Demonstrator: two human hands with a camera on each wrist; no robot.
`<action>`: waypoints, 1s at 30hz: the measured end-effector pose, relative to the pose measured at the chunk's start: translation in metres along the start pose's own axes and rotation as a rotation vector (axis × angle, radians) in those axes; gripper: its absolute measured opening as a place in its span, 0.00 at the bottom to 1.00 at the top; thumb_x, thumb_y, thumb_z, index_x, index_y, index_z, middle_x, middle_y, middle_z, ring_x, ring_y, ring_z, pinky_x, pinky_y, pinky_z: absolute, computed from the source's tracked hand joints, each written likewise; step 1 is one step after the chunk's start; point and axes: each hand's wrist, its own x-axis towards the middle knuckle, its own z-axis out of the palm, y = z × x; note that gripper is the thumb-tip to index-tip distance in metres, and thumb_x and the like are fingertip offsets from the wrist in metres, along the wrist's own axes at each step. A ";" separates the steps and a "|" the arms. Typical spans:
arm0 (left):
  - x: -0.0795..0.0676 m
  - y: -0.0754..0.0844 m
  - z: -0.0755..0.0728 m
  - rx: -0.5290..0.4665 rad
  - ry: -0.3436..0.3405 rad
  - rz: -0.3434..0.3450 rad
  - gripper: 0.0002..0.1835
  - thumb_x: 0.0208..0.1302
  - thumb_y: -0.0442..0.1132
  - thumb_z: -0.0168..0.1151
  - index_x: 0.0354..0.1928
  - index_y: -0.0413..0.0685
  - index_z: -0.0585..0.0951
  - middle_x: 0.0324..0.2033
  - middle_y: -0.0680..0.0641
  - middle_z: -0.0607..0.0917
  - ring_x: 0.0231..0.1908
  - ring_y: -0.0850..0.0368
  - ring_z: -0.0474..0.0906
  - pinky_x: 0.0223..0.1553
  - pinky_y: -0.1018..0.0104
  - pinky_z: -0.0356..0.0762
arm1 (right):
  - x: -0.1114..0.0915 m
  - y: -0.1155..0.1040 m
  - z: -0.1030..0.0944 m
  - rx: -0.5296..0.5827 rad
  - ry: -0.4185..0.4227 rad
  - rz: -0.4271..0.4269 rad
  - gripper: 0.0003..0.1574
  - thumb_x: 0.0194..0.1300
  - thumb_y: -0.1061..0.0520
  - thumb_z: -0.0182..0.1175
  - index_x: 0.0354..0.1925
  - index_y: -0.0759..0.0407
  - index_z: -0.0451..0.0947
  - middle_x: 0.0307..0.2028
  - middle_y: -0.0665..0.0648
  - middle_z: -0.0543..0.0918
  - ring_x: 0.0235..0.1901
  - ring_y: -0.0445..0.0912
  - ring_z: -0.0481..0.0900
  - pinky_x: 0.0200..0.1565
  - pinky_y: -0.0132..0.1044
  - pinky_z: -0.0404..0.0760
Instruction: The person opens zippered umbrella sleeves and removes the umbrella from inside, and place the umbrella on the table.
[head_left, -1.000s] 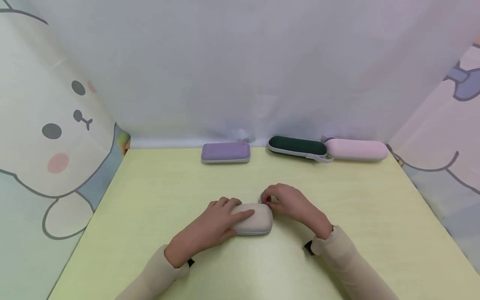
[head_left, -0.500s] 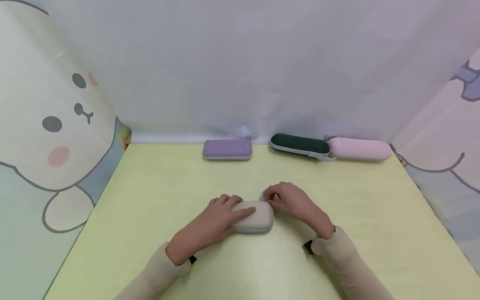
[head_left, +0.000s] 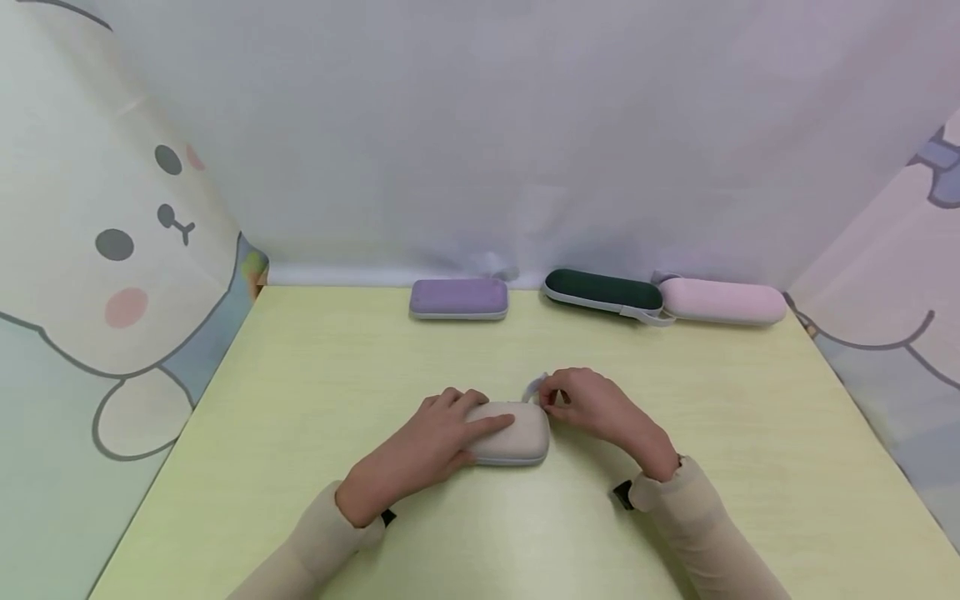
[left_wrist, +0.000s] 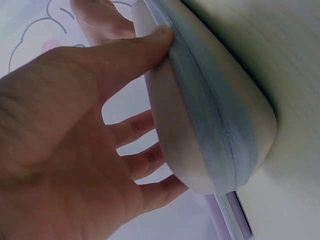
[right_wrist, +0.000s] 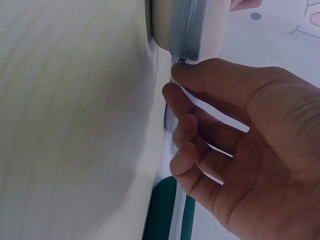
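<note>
I record one change: the right hand (head_left: 596, 408) has shifted slightly to its right at the far right corner of the beige case (head_left: 528, 437), and more of the grey strap (head_left: 532, 388) shows beside its fingertips than a second ago. The case itself keeps practically the same place, lying flat on the surface (head_left: 337, 358). I judge this to be work on the zip (right_wrist: 189, 20) at that corner. Whether it is being opened or closed I cannot establish; the stretches visible to me show no gap.

Left hand (head_left: 438, 437): fingers grasping the case at its left end, thumb against the near side, forefinger laid on top, the others towards the far side. Right hand: fingers curled, thumb and forefinger, in my judgement, pinching the zip pull (right_wrist: 181, 61), which they mostly cover.

Labels: I find no legible brand or writing on the beige case, nor on the purple case (head_left: 459, 298), the dark green case (head_left: 603, 289) or the pink case (head_left: 723, 301) along the back. The hanging cloth (head_left: 450, 150) carries printed cartoon figures (head_left: 142, 333) at the sides; no lettering is readable there.
</note>
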 end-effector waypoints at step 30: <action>-0.002 0.005 0.001 0.094 0.032 -0.011 0.38 0.59 0.49 0.71 0.71 0.72 0.66 0.59 0.49 0.75 0.52 0.51 0.72 0.49 0.54 0.74 | -0.008 0.002 -0.005 -0.005 0.006 -0.059 0.09 0.60 0.60 0.64 0.29 0.45 0.78 0.25 0.41 0.75 0.27 0.37 0.71 0.32 0.30 0.72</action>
